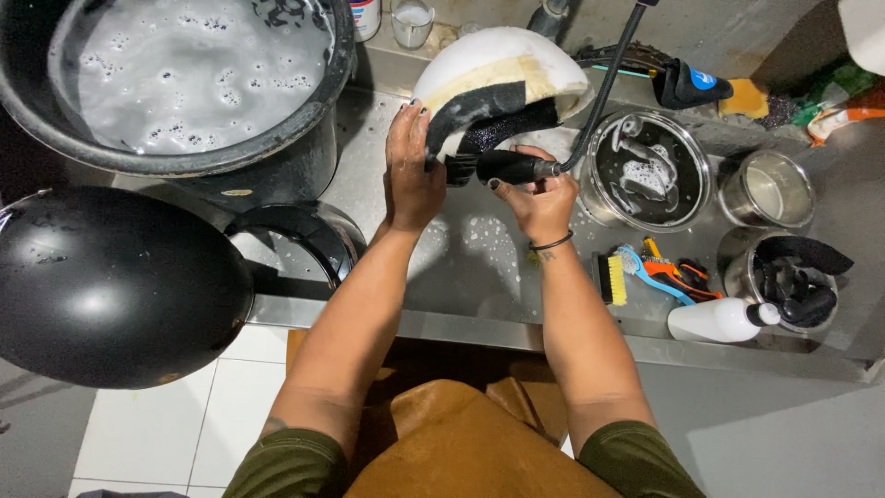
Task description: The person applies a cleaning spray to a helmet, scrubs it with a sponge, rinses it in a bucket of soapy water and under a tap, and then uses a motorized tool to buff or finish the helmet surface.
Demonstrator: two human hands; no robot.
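A white foam helmet liner (498, 65) with black padding strips lies tilted on the wet steel counter (479, 267). My left hand (411, 166) grips the liner's near edge by the black padding. My right hand (539, 198) holds a black spray nozzle (512, 167) on a dark hose (604, 83), its tip pointed at the liner's underside. Soap foam dots the counter below both hands.
A big dark pot of soapy water (184, 74) stands at the back left. A glossy black helmet shell (101, 286) sits at the left. Steel bowls (650, 171) (767, 189), brushes (645, 275), a white squeeze bottle (724, 320) and a bowl of black pads (793, 277) lie right.
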